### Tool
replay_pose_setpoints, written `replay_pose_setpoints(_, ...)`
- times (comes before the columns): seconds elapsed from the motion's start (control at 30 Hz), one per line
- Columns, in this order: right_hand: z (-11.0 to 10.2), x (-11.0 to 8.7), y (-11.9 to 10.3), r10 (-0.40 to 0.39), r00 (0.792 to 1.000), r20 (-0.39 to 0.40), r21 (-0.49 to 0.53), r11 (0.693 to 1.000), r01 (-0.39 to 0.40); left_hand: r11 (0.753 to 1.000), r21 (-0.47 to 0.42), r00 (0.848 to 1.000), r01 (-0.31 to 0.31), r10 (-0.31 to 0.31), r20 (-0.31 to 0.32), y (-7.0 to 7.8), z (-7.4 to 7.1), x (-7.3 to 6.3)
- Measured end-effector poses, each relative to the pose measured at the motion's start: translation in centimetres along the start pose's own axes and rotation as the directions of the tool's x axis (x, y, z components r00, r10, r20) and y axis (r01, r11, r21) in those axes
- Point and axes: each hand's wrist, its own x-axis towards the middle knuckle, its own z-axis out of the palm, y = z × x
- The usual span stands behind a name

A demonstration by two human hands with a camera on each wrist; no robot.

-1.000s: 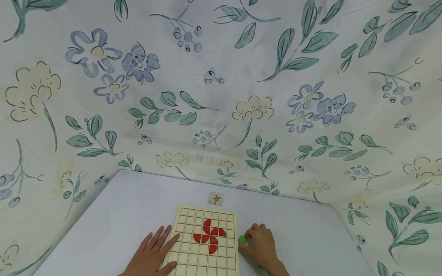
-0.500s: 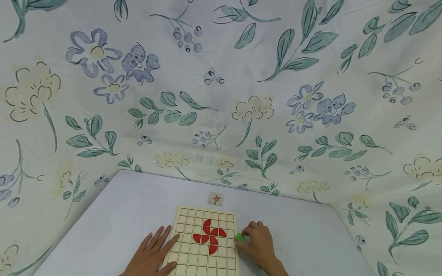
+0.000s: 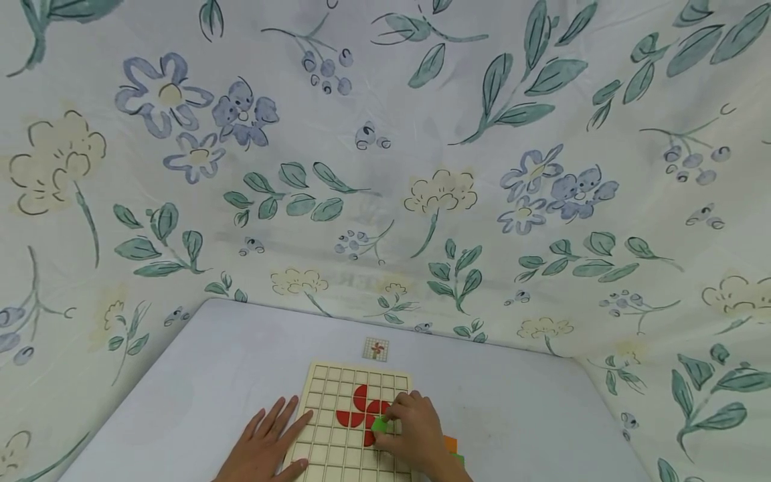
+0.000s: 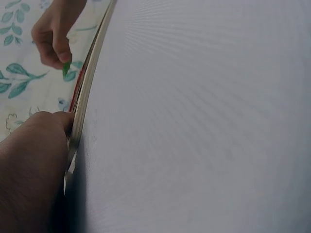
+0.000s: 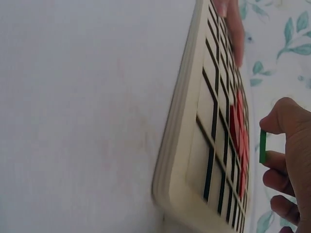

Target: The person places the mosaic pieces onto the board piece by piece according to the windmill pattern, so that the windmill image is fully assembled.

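Note:
A cream grid board [image 3: 322, 435] lies on the white table with red quarter-round pieces [image 3: 359, 398] set in a pinwheel shape. My right hand [image 3: 415, 428] pinches a small green tile [image 3: 379, 425] between thumb and fingertip, over the lower right of the pinwheel, partly covering the red pieces there. The right wrist view shows the thin tile [image 5: 263, 145] edge-on, raised off the board's face. Fingers spread and straight, my left hand [image 3: 259, 442] rests at the board's left edge, with its thumb and index fingertip over the border.
Beyond the board's far edge lies a small card [image 3: 376, 349] printed with a grid and red pinwheel. An orange piece [image 3: 450, 444] and a green piece [image 3: 459, 460] show beside my right wrist. Floral cloth [image 3: 361, 201] rises behind the table.
My right hand has carried the green tile left from beside the board to over the pinwheel. Orange and green pieces now show where that hand was. My left hand stays put.

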Motion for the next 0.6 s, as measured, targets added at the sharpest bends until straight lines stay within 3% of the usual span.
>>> replay_pose_setpoints(0.17,1.2,0.6,-1.2,-0.079,0.997,0.014,0.018,0.997,0.078,1.000,0.009,1.000,-0.005,0.005,-0.010,0.1,0.0,0.1)
replay_pose_setpoints(0.6,2.3,1.4,-3.0,-0.202,0.975,0.090,-0.053,0.977,0.207,1.000,0.014,1.000,0.007,-0.007,0.006,0.0,0.0,0.0)
